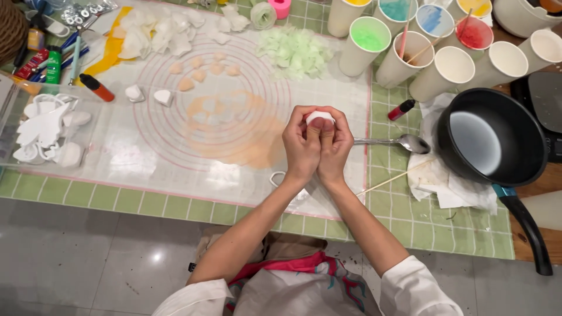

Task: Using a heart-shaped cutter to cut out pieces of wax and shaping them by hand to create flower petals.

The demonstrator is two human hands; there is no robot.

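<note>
Single head cam, looking steeply down from above the person's chest at the silicone mat (175,158) on the green checked cloth (410,222). Close, arm's-length range. Paper cups (451,67) at the far edge, black saucepan (492,137) at right.

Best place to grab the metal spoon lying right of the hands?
Grip the silver metal spoon at mid-handle, coming from above. It lies flat on the green checked cloth, bowl pointing right toward the black saucepan; the handle's left end is hidden behind the right hand, so the middle is freest.
</note>
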